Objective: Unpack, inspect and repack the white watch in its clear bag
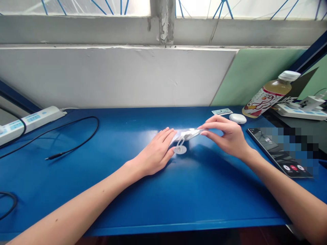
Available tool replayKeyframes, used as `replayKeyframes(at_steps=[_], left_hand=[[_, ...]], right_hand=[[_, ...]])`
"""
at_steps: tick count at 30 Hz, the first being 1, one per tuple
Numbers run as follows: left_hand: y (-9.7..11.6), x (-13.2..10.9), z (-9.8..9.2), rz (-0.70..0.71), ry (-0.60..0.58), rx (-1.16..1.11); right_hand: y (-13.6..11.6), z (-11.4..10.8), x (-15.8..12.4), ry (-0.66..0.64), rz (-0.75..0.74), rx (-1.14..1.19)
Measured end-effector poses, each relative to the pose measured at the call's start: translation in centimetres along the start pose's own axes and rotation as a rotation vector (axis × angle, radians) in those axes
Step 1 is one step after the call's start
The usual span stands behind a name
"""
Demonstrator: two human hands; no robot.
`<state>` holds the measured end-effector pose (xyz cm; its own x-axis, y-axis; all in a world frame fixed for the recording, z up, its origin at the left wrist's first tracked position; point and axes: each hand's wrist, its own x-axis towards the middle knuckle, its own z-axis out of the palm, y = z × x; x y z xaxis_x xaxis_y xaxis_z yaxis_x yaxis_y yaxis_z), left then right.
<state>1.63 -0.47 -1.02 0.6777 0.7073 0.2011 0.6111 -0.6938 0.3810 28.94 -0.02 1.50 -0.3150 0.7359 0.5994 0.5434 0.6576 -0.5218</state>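
Note:
Above the middle of the blue desk is a thin, shiny, clear-and-white plastic packet (190, 133). A round translucent disc (180, 149) hangs from its near side on a pale loop. My left hand (155, 153) grips the packet's left end, its fingers laid together over the top and its thumb beside the disc. At the other end, my right hand (226, 134) pinches the corner between thumb and fingertips. What lies inside the packet I cannot make out.
A white power strip (33, 122) and a black cable (76, 149) lie on the left of the blue desk (178, 200). On the right are a phone (273, 149), a white earbud case (237, 118), a small card (222, 111), a drink bottle (268, 97) and another power strip (296, 112).

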Motion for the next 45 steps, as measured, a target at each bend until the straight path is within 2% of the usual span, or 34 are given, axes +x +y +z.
replayKeyframes(at_steps=[2,4,8,11,17,22,24,26,28,30,32,35,39,45], left_hand=[[0.0,0.0,0.1,-0.030,0.015,0.023],[0.1,0.0,0.1,-0.050,0.021,0.035],[0.2,0.0,0.1,-0.042,0.069,0.027],[0.3,0.0,0.0,0.017,0.123,0.006],[0.4,0.2,-0.1,0.102,0.091,-0.015],[0.2,0.2,0.0,0.056,0.095,-0.079],[0.2,0.2,0.1,0.019,0.084,-0.079],[0.1,0.3,0.2,-0.029,0.056,-0.071],[0.1,0.3,0.4,-0.078,0.025,-0.067],[0.1,0.3,0.4,-0.111,0.000,-0.062],[0.0,0.3,0.2,-0.121,-0.020,-0.056],[-0.4,0.3,-0.5,-0.092,-0.078,-0.065],[-0.9,0.2,-1.3,-0.054,-0.143,-0.066],[-0.9,0.1,-1.3,-0.001,-0.167,0.006]], right_hand=[[0.0,0.0,0.2,0.099,0.058,0.081],[0.2,0.0,0.4,0.131,0.142,0.164],[0.5,0.7,0.4,0.075,0.361,0.319],[0.5,1.8,0.2,0.068,0.486,0.409],[-0.4,3.2,0.1,-0.024,0.577,0.521],[-0.5,3.2,-0.1,-0.156,0.492,0.486],[-0.2,2.9,-0.3,-0.154,0.365,0.301],[0.0,2.5,-0.7,-0.178,0.177,0.047],[0.1,2.1,-1.1,-0.279,0.025,-0.142],[0.0,1.8,-1.4,-0.402,-0.045,-0.223],[0.0,1.7,-1.6,-0.485,-0.063,-0.253],[0.0,1.8,-1.8,-0.544,-0.057,-0.254],[0.1,2.0,-1.7,-0.549,-0.032,-0.231],[-0.1,1.6,-1.5,-0.554,0.000,-0.244]])
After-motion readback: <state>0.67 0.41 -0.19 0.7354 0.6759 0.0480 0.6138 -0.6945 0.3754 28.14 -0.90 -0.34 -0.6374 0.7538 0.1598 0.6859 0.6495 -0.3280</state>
